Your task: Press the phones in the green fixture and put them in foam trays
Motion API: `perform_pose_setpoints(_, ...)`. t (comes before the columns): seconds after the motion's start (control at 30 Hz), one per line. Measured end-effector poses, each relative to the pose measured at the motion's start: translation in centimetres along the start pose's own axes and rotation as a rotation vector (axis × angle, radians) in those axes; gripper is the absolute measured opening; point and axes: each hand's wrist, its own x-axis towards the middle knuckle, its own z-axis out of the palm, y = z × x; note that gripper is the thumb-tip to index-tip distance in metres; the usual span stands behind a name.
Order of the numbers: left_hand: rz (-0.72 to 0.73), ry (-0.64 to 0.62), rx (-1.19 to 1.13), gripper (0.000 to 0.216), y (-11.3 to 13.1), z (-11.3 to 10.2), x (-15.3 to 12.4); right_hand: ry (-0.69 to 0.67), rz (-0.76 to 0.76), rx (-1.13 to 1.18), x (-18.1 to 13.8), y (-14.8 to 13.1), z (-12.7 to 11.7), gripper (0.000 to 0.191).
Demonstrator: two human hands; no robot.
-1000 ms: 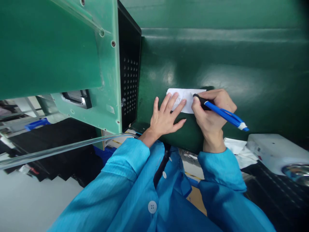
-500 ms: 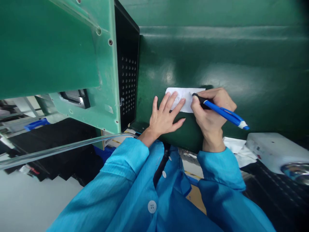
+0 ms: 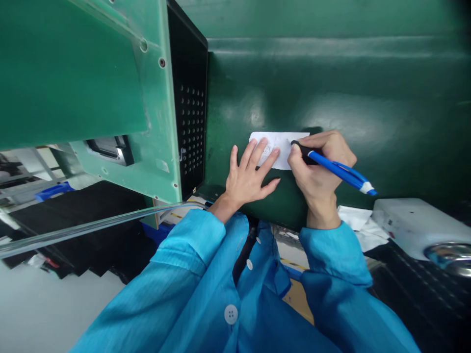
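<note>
A small white paper slip (image 3: pixel 285 141) lies on a dark green surface (image 3: pixel 331 88). My left hand (image 3: pixel 248 176) rests flat with its fingers spread, the fingertips pressing the slip's left part. My right hand (image 3: pixel 320 164) is closed around a blue pen (image 3: pixel 340 171) with a black grip. The pen's tip sits on the slip's right part. Both arms wear bright blue sleeves.
A light green panel (image 3: pixel 162 122) with a black perforated side (image 3: pixel 191 127) stands to the left. A clear tube (image 3: pixel 91 228) runs below it. At the right sit a white device (image 3: pixel 408 223), crumpled white paper (image 3: pixel 358 220) and a shiny metal part (image 3: pixel 449 255).
The whole view has drifted slightly left and up. The hands, pen and slip keep the same arrangement.
</note>
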Motion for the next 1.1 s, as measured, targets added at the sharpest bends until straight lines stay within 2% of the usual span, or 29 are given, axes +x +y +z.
perform_pose_setpoints(0.3,0.003,-0.005,0.005,0.065,-0.02,-0.16,0.09,0.014,0.014,-0.059,-0.27,0.33,-0.17,0.011)
perform_pose_setpoints(0.5,-0.009,-0.056,0.001,0.068,-0.06,-0.10,0.03,0.033,-0.006,-0.029,-0.05,0.27,-0.01,0.010)
perform_pose_setpoints(0.8,-0.006,-0.039,0.018,0.068,0.00,-0.05,0.00,-0.007,0.033,-0.045,-0.34,0.29,-0.08,0.010)
perform_pose_setpoints(0.97,0.007,0.022,0.029,0.065,-0.03,-0.07,0.08,0.020,-0.004,-0.026,-0.27,0.37,-0.07,0.013)
perform_pose_setpoints(1.1,0.008,0.011,0.032,0.065,-0.03,-0.11,0.11,0.017,-0.023,-0.005,-0.06,0.33,-0.08,0.013)
